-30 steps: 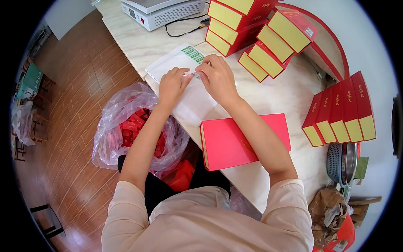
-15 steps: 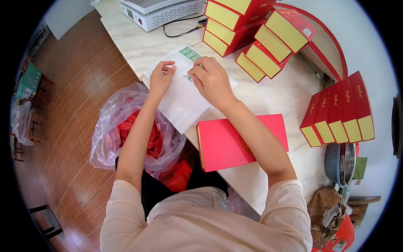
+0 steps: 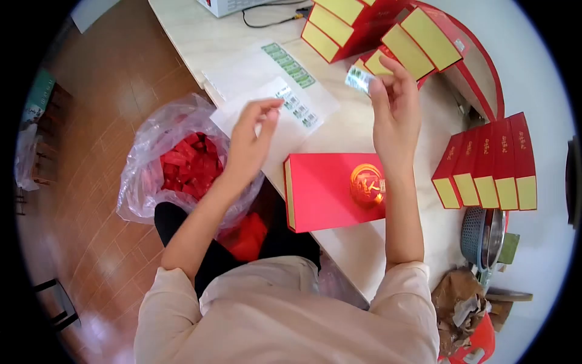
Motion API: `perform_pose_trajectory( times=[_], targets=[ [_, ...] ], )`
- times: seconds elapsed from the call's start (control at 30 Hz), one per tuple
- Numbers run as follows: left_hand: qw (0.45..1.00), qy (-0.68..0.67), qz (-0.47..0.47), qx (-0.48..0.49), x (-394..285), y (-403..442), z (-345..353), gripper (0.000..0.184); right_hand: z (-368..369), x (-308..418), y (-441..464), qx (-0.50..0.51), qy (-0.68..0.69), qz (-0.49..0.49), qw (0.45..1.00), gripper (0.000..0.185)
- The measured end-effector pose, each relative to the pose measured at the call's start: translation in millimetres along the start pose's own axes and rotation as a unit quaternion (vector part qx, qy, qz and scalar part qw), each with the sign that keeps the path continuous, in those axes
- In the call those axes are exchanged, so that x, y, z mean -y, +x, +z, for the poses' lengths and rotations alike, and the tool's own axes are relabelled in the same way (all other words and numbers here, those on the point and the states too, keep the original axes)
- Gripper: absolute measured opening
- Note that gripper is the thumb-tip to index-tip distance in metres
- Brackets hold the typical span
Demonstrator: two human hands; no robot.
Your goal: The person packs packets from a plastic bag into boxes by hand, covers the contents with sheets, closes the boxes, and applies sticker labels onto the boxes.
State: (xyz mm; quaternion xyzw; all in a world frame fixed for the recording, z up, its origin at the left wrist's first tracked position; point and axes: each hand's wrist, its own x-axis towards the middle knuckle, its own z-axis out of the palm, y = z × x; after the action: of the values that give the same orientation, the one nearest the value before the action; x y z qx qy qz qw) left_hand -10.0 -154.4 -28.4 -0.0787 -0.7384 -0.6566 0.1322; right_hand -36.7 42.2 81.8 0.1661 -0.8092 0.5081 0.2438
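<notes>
My right hand (image 3: 397, 112) is raised above the table and pinches a small shiny green-and-white sticker (image 3: 358, 79) between thumb and fingers. My left hand (image 3: 253, 136) hovers at the edge of a white sticker sheet (image 3: 279, 130), its thumb and fingers a little apart. Several green-and-white labels remain on that sheet. Beneath it lies another sheet (image 3: 324, 100) with a row of green labels. Flat on the table in front of me is a red box (image 3: 324, 188) with a shiny gold round emblem; my right forearm covers its right end.
Red boxes with yellow sides are stacked at the back (image 3: 330, 36), and more red boxes (image 3: 485, 158) stand in a row on the right. A clear plastic bag (image 3: 142, 182) of red pieces sits left of the table. Baskets (image 3: 474, 233) and brown paper (image 3: 454, 303) are at right.
My right hand has moved right and up from the sheet, with a sticker now in its fingers. The left hand has shifted slightly right and down. The box's gold emblem has come into view.
</notes>
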Motion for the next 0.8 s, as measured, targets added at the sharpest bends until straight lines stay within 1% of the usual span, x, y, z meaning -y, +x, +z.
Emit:
perform_pose_trajectory(
  times=[0.03, 0.07, 0.13, 0.17, 0.23, 0.27, 0.33, 0.37, 0.4, 0.43, 0.47, 0.5, 0.57, 0.63, 0.67, 0.8],
  targets=[
    [0.998, -0.039, -0.027, 0.03, -6, -18, 7, 0.028, -5, 3, -13, 0.024, 0.005, 0.037, 0.999, 0.029],
    [0.997, -0.05, -0.041, 0.032, -11, -31, 14, 0.028, -8, 2, -26, 0.032, -0.006, 0.048, 0.998, 0.029],
    [0.975, -0.165, -0.129, 0.072, -17, -55, 29, 0.028, -10, 0, -56, 0.1, 0.097, 0.15, 0.979, 0.032],
    [0.971, -0.177, -0.144, 0.074, -18, -67, 37, 0.028, -12, -1, -69, 0.106, 0.085, 0.165, 0.977, 0.032],
    [0.97, -0.202, -0.132, 0.008, -19, -84, 47, 0.029, -15, -2, -90, 0.156, 0.118, 0.199, 0.96, 0.034],
    [0.971, -0.197, -0.137, 0.025, -20, -92, 46, 0.03, -16, -1, -98, 0.16, 0.116, 0.208, 0.958, 0.034],
    [0.962, -0.22, -0.156, 0.029, -26, -103, 46, 0.03, -15, 0, -108, 0.192, 0.097, 0.185, 0.959, 0.034],
    [0.955, -0.243, -0.166, 0.034, -28, -107, 44, 0.03, -13, -1, -111, 0.196, 0.101, 0.191, 0.956, 0.034],
    [0.952, -0.223, -0.194, 0.078, -28, -108, 38, 0.034, -11, -1, -113, 0.205, 0.108, 0.181, 0.956, 0.034],
    [0.951, -0.221, -0.202, 0.076, -29, -109, 36, 0.034, -10, -1, -114, 0.212, 0.114, 0.171, 0.955, 0.034],
    [0.938, -0.271, -0.206, 0.061, -28, -109, 37, 0.034, -6, 3, -115, 0.209, 0.127, 0.196, 0.95, 0.035],
    [0.923, -0.321, -0.208, 0.045, -26, -108, 38, 0.035, -4, 3, -115, 0.212, 0.127, 0.2, 0.948, 0.035],
    [0.924, -0.317, -0.212, 0.035, -21, -112, 40, 0.035, 0, 1, -116, 0.237, 0.031, 0.155, 0.959, 0.038],
    [0.927, -0.317, -0.2, 0.024, -19, -113, 42, 0.034, 2, 1, -116, 0.236, 0.028, 0.162, 0.958, 0.041],
    [0.919, -0.339, -0.201, -0.013, -21, -114, 46, 0.031, 2, 1, -116, 0.239, 0.022, 0.16, 0.958, 0.042],
    [0.922, -0.334, -0.195, -0.012, -22, -113, 47, 0.029, 6, 0, -114, 0.246, 0.013, 0.152, 0.957, 0.043]
  ],
)
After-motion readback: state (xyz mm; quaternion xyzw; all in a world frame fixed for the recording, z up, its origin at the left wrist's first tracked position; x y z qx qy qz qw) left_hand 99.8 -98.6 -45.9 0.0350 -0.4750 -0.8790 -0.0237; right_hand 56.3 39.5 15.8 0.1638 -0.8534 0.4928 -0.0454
